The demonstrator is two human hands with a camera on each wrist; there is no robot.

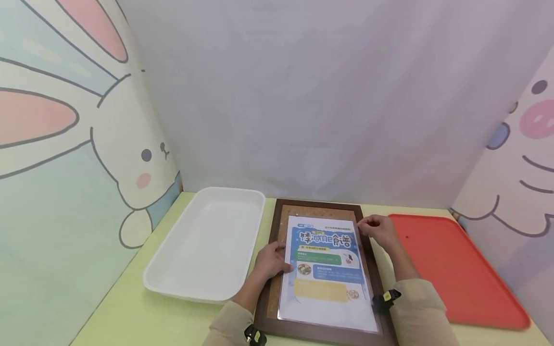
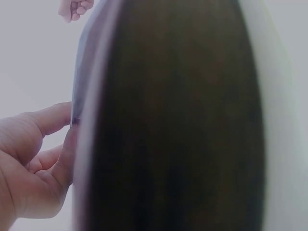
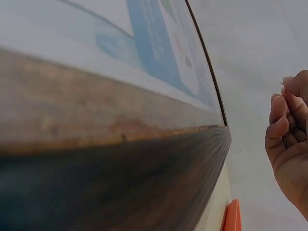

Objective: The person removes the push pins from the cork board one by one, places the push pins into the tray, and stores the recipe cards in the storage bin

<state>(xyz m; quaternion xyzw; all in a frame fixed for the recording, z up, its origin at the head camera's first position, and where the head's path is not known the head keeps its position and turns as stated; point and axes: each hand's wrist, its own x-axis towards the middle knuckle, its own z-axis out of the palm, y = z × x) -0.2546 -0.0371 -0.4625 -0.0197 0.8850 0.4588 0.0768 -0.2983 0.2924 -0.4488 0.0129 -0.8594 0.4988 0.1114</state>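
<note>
A printed poster sheet (image 1: pixel 326 269) with blue, green and yellow blocks lies on a brown-framed cork board (image 1: pixel 318 211). At the sheet's left edge rests my left hand (image 1: pixel 270 262), thumb on the paper and the other fingers over the cork. Near the sheet's upper right corner, my right hand (image 1: pixel 381 230) pinches a small pin (image 3: pixel 281 83) between thumb and forefinger. Only the pin's thin tip shows in the right wrist view; its head is hidden by the fingertips. A dark, blurred frame side fills much of the left wrist view.
To the left of the board stands a deep white tray (image 1: pixel 151 280). A red tray (image 1: pixel 459 269) lies to the right, with a small dark speck on it. Grey and cartoon-printed cloth walls enclose the pale yellow table (image 1: pixel 130 307) at the back and sides.
</note>
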